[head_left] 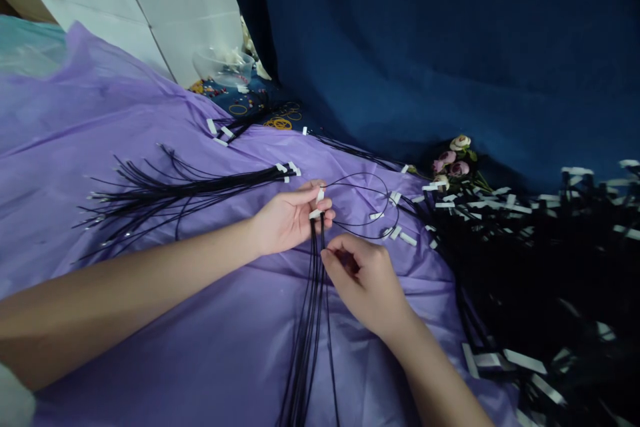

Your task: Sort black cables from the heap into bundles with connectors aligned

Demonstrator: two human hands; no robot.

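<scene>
My left hand (295,217) is closed around the white-tagged top of a bundle of thin black cords (311,293), which hang down toward the bottom edge. White tags (316,213) show between its fingers. Just below and to the right is my right hand (367,277), its thumb and index finger pinched together beside the hanging cords. Whether a cord lies in that pinch is too small to tell. A thin black cord loop (367,177) curves out to the right of my left hand.
Another tagged cord bundle (200,190) lies fanned out on the purple cloth (215,340). A large pile of tagged black cords (540,267) fills the right side. Artificial flowers (453,163), yellow rubber bands (279,123) and a clear bowl (225,67) sit at the back, near a dark blue curtain (450,33).
</scene>
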